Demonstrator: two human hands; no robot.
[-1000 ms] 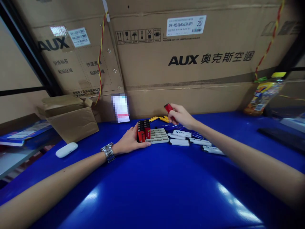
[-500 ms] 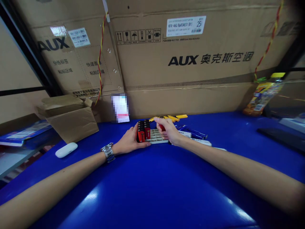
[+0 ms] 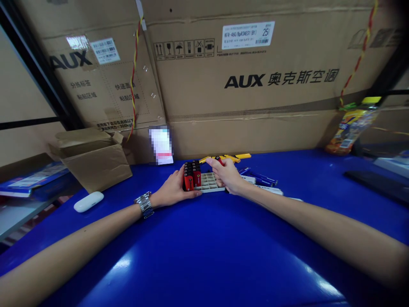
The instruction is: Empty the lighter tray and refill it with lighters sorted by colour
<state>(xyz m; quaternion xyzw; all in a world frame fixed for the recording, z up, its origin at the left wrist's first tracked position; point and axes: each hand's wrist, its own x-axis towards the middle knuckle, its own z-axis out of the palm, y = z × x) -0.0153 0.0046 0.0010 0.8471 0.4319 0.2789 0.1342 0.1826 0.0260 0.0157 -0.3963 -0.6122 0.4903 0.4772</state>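
Note:
My left hand [image 3: 174,188], with a metal watch on its wrist, grips the left end of a pale grid tray [image 3: 209,182]. Its thumb lies along the front edge, and the fingers reach behind the left side. Two columns of red batteries [image 3: 197,178] with black tops stand upright in the tray beside that hand. At the tray's right end, my right hand [image 3: 227,175] is closed around a red battery [image 3: 219,160], whose dark end sticks up past the thumb and forefinger. Grid cells show between the two hands. My right fingers hide the tray's right edge.
Behind the tray lie several yellow pen-like items [image 3: 241,157]. Blue pens [image 3: 263,179] and white markers [image 3: 271,190] lie right of my right hand. A phone [image 3: 161,145], an open carton [image 3: 96,164], a white case [image 3: 88,201] and a bottle [image 3: 353,125] stand around the blue table.
The red battery in my right hand now sticks up higher, its dark end showing above the fingers. My left hand and the tray have stayed put.

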